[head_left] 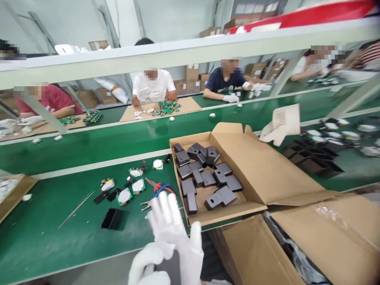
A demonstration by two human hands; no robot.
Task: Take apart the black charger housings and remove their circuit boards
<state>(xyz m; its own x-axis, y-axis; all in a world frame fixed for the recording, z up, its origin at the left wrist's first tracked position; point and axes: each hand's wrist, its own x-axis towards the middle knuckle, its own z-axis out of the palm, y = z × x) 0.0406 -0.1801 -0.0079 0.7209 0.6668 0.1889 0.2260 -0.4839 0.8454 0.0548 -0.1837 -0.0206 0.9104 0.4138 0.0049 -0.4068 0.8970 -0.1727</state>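
My right hand point(175, 227), in a white glove, is raised at the bench's front edge with fingers stretched up and thumb apart, holding nothing. Low beside it, my left hand point(150, 263), also gloved, is curled, its fingertips pinching the glove at the right hand's edge; the exact contact is partly hidden. Just beyond the right fingertips lie red-and-blue-handled pliers point(160, 188). To their left are several circuit boards with white round pads point(124, 196), an open black housing point(112, 219) and metal tweezers point(75, 209).
A shallow cardboard box point(219, 217) holds several black housings point(208, 178). An opened carton point(258, 249) stands below it. A beige fan-like device point(283, 124) and more black housings point(314, 156) are at right. Co-workers sit across the green conveyor belt point(118, 138).
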